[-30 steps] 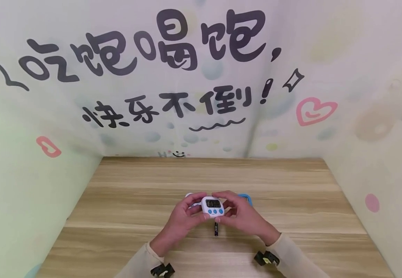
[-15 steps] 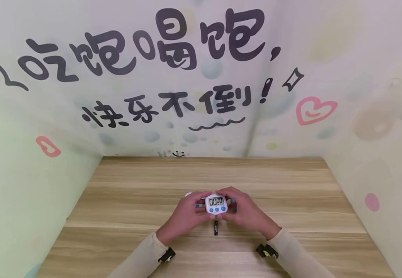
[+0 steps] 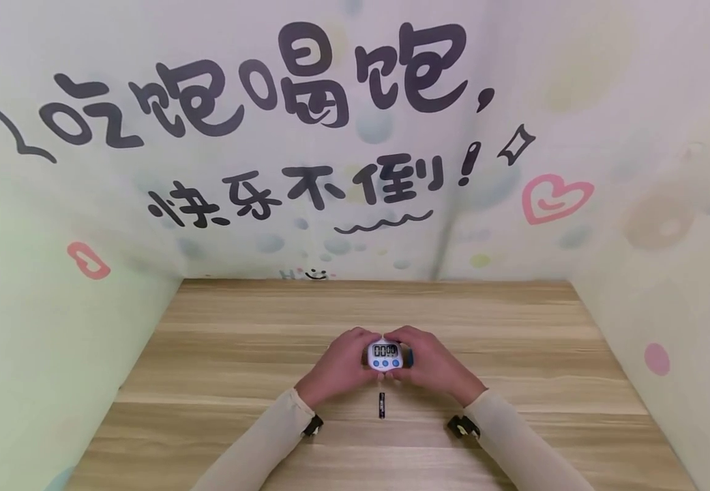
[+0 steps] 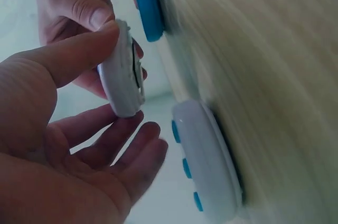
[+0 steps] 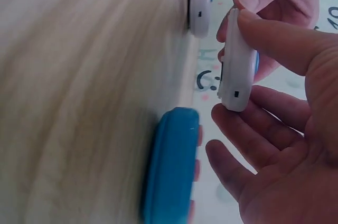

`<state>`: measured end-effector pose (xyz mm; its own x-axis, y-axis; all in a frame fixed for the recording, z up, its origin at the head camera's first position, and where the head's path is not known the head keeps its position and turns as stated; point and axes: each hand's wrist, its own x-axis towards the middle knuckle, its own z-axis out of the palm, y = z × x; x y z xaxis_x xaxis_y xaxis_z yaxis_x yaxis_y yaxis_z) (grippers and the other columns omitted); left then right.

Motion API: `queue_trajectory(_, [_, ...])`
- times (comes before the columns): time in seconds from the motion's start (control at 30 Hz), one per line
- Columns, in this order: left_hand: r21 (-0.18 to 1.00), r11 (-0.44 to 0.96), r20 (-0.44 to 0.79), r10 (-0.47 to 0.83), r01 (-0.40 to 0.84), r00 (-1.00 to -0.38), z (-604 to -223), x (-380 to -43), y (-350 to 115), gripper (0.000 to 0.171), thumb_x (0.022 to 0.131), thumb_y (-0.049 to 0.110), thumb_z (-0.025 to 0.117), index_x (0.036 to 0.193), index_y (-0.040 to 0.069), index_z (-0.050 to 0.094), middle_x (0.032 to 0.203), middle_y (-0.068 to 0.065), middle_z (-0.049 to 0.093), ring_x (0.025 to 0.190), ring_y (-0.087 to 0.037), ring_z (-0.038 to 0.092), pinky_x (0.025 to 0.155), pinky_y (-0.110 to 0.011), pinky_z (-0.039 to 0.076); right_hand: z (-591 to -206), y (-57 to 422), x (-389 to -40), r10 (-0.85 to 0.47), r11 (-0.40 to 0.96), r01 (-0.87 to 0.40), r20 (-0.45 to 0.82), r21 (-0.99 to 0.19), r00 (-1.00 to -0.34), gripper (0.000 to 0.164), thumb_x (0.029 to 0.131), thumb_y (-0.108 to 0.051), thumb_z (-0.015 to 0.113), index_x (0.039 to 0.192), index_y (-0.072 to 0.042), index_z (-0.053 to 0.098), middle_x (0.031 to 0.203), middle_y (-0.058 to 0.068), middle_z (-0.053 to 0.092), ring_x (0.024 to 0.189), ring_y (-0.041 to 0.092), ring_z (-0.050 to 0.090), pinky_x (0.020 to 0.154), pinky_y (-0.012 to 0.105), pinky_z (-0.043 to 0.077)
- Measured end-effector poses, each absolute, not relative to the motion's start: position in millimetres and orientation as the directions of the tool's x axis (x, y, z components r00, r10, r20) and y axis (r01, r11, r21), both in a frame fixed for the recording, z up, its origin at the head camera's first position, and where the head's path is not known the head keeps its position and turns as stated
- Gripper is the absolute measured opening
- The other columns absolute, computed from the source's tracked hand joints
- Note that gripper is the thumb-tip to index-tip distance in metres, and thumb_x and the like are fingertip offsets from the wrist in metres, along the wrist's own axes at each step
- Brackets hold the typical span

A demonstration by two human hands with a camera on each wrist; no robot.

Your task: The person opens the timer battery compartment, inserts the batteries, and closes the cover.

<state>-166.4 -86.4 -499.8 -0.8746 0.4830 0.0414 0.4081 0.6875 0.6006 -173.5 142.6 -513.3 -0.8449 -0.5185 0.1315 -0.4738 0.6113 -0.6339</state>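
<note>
Seemingly so its display point(image 3: 385, 350) faces the near side, left grip point(image 3: 340, 363) and right grip point(image 3: 431, 360) pinch the white timer point(image 3: 385, 356) by opposite edges above the counter point(image 3: 244, 334).

The held timer point(image 3: 385, 354) appears to be smooth white plastic, as does the second white timer point(image 4: 205, 158); the blue timer point(image 5: 173, 168) looks like smooth plastic with a faint sheen. The table point(image 3: 238, 327) has a streaked wood-grain surface, and the sleeves point(image 3: 259, 440) look like matt cloth.
</note>
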Motion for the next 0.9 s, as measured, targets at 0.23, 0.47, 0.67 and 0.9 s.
queue_trajectory(0.23, [0.547,0.721,0.016,0.499,0.426,-0.866,-505.8,-175.6,-85.7,0.068,0.073,0.025,0.098,0.133,0.008,0.070,0.124,-0.006,0.073,0.113,-0.022,0.065,0.101,-0.038,0.057,-520.0,138.4,-179.8,-0.523,0.647,-0.449,0.069,-0.616,-0.849,0.064,0.081,-0.025,0.094,0.137,-0.011,0.068,0.124,-0.001,0.072,0.111,0.015,0.066,0.099,0.041,0.059])
queue_trajectory(0.47, [0.515,0.728,0.001,0.528,0.453,-0.849,-515.2,-179.5,-84.9,0.062,0.072,0.032,0.099,0.124,0.012,0.073,0.114,0.001,0.075,0.104,-0.016,0.065,0.100,-0.038,0.055,-522.8,136.3,-180.4,-0.534,0.673,-0.441,0.023,-0.594,-0.845,0.062,0.079,-0.025,0.095,0.134,-0.010,0.069,0.122,0.000,0.073,0.109,0.015,0.066,0.098,0.041,0.058])
queue_trajectory(0.67, [0.510,0.732,0.010,0.521,0.453,-0.854,-515.5,-179.6,-83.7,0.060,0.071,0.033,0.099,0.121,0.013,0.073,0.110,0.002,0.076,0.101,-0.015,0.066,0.108,-0.049,0.051,-525.1,136.5,-181.7,-0.543,0.670,-0.459,0.037,-0.583,-0.839,0.061,0.079,-0.024,0.095,0.133,-0.009,0.069,0.122,0.001,0.073,0.109,0.016,0.066,0.098,0.042,0.058])
queue_trajectory(0.9, [0.520,0.732,0.001,0.514,0.440,-0.858,-516.8,-182.2,-85.6,0.062,0.070,0.035,0.100,0.122,0.014,0.072,0.113,0.001,0.076,0.108,-0.019,0.067,0.117,-0.061,0.045,-524.6,135.1,-182.9,-0.552,0.662,-0.464,0.037,-0.589,-0.833,0.059,0.081,-0.024,0.094,0.132,-0.010,0.069,0.123,0.002,0.072,0.111,0.018,0.066,0.099,0.044,0.058])
